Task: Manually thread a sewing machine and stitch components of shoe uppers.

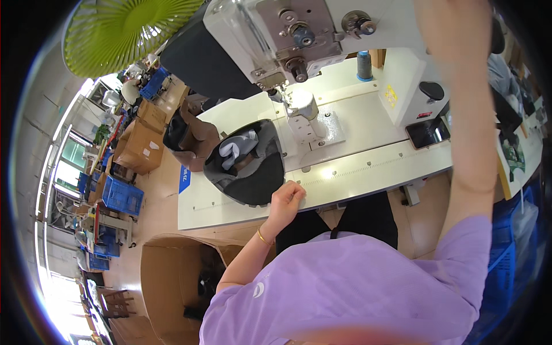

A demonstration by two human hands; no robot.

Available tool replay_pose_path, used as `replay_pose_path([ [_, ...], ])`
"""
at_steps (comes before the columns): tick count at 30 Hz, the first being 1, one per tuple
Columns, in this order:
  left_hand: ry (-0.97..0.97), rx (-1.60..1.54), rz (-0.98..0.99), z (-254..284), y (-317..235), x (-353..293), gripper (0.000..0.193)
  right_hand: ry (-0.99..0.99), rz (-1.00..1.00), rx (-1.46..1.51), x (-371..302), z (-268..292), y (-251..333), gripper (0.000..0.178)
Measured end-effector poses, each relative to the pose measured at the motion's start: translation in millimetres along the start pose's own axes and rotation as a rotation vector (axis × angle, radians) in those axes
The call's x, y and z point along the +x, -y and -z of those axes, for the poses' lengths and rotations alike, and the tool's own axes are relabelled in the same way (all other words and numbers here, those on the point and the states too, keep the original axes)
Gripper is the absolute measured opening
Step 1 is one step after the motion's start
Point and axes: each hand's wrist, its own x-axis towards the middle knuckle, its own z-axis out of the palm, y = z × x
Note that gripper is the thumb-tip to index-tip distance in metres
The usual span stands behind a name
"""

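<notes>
My left hand [287, 202] is closed in a loose fist at the front edge of the white sewing machine table [356, 175], and I see nothing in it. Just beside it lies a black boot-like upper [253, 183], its opening showing grey and brown lining. Behind that, a brown upper [198, 141] with a dark inside leans at the table's left end. My right arm reaches up past the sewing machine [379, 26]; the right hand [457, 26] is blurred at the top edge, its fingers hidden. The post [303, 118] under the needle stands right of the black upper.
A phone [427, 133] lies at the right of the table. A dark thread spool [364, 66] stands behind the machine bed. The green fan [135, 29] is at upper left. An open cardboard box [164, 287] sits below the table's left end, and blue crates [122, 195] stand farther left.
</notes>
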Motion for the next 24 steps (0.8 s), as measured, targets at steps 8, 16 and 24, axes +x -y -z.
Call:
replay_pose_path([
  [8, 0.127, -0.114, 0.261, -1.0, -0.7, -9.0, 0.01, 0.747, -0.645, 0.993, -219.4, -54.2, 29.3, 0.026],
  [16, 0.255, -0.434, 0.361, -11.4, -20.3, -12.6, 0.01, 0.821, -1.099, 1.512, -252.5, -77.3, 63.8, 0.029],
  [24, -0.421, 0.143, -0.102, 51.9, -63.0, 39.6, 0.022, 1.09, -0.969, 1.19, -310.7, -40.0, 74.4, 0.022],
])
